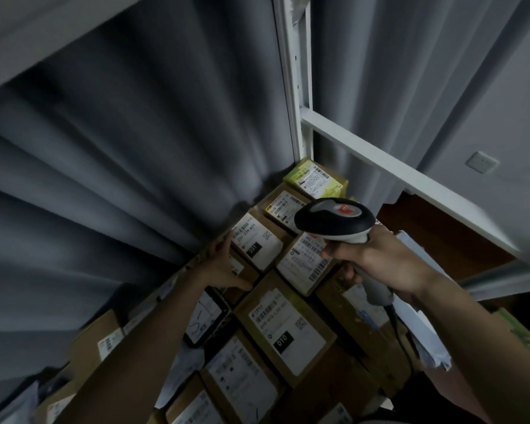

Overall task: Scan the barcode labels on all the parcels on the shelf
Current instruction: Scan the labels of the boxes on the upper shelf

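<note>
Several brown cardboard parcels with white barcode labels lie packed on the shelf. My right hand (377, 258) grips the handle of a black and grey barcode scanner (334, 220), whose head hangs over the parcels near the back. My left hand (224, 264) rests on the side of a small parcel marked 231 (256, 244), fingers spread along its edge. A parcel marked 010 (285, 328) lies in front, and a yellow-green parcel (315, 179) sits at the back corner. The scanner hides part of one label (306, 261).
A grey curtain (129, 148) hangs behind the shelf. A white metal upright (294, 87) and a crossbar (389, 166) frame the shelf on the right. A dark device with a screen (205, 319) lies among the parcels. The scanner's cable (401, 338) trails down.
</note>
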